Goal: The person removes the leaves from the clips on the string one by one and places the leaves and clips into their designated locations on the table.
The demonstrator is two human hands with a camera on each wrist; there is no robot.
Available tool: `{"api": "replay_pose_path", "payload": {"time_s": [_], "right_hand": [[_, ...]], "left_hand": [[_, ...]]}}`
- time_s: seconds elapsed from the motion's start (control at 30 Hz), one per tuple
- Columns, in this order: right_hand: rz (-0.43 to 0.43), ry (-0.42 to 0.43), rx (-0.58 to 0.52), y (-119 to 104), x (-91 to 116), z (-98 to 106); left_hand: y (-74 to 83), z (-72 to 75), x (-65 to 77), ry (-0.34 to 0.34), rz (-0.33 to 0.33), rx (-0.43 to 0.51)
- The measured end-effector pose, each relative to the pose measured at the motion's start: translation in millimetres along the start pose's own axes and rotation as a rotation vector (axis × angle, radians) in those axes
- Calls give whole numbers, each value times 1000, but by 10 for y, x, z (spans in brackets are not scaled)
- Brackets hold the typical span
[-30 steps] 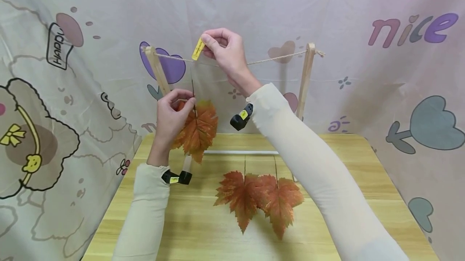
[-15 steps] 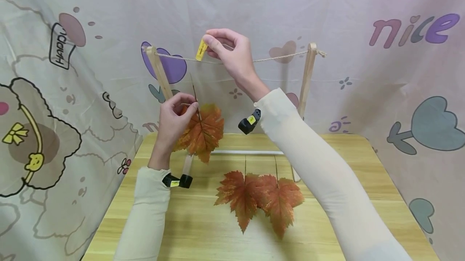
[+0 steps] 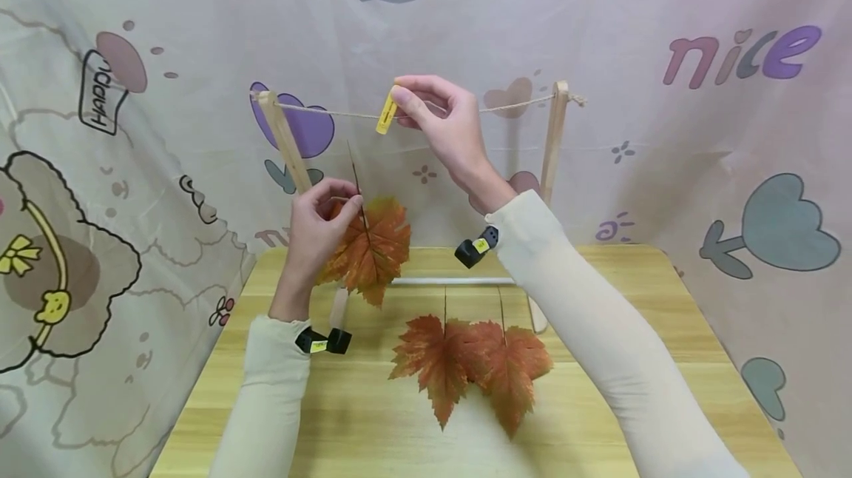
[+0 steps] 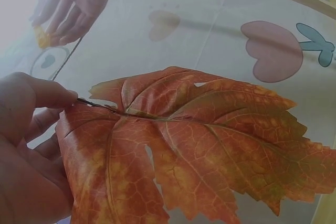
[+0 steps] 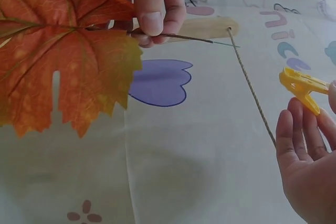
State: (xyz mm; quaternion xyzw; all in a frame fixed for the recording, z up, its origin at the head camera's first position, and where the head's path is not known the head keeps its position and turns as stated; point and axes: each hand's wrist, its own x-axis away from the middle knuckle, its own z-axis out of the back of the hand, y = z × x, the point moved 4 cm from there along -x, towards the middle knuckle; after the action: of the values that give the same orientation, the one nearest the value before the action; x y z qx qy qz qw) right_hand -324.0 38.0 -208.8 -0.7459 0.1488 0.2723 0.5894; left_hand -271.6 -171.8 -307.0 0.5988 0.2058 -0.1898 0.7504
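An orange-red artificial maple leaf (image 3: 377, 252) hangs from my left hand (image 3: 316, 223), whose thumb and fingers pinch its dark stem. In the left wrist view the leaf (image 4: 173, 129) spreads out to the right of the fingers. The stem's thin tip points up, apart from the rope (image 3: 342, 114). Higher and to the right, my right hand (image 3: 449, 123) pinches a yellow clothespin (image 3: 387, 109) right by the rope. The right wrist view shows the clothespin (image 5: 302, 85) side-on; from here I cannot tell whether it touches the rope.
Two wooden posts (image 3: 554, 141) carry the rope, which sags between them. Two more maple leaves (image 3: 433, 363) lie overlapping on the wooden table (image 3: 266, 404), stems pointing away from me. A white bar (image 3: 452, 281) runs low behind them. A printed cloth (image 3: 665, 167) forms the backdrop.
My right hand has shifted to the right and slightly down along the rope with the clothespin. The left hand and its leaf have sunk a little, and the stem leans more.
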Motion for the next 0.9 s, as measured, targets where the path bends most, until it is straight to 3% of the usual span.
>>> {"api": "replay_pose_path", "payload": {"time_s": [0.43, 0.9], "right_hand": [[-48, 37, -10, 63, 379, 305], [-83, 46, 177, 67, 785, 670]], "left_hand": [[-23, -98, 123, -26, 21, 10], [-128, -251, 260, -55, 50, 39]]}}
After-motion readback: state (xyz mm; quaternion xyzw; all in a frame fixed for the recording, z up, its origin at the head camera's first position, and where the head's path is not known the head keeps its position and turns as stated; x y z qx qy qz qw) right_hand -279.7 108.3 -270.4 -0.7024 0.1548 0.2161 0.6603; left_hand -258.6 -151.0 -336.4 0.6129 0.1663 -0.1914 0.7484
